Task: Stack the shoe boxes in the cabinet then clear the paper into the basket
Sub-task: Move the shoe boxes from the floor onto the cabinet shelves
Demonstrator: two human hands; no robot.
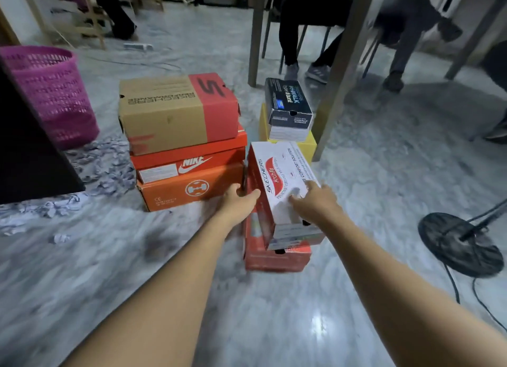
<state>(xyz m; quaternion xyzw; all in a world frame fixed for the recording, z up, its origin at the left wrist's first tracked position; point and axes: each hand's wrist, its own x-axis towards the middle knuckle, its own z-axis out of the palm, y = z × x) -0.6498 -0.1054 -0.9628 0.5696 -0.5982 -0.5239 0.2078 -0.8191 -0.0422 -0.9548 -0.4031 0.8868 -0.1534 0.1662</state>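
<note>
Head view: left hand (241,199) and right hand (315,199) are bracketing the white box (285,185), grips wide, apparently readying a lift.

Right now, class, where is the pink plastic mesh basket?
In the head view the pink plastic mesh basket stands on the floor at far left, beside the dark cabinet, with scraps of paper strewn at its base.

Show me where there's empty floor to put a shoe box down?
The floor nearest the camera, between the orange three-box stack and the black fan base, is bare. It is crowded left by the pink basket, where crumpled paper litters the floor. The gap between the orange stack and the white Skechers box is too tight.
</note>
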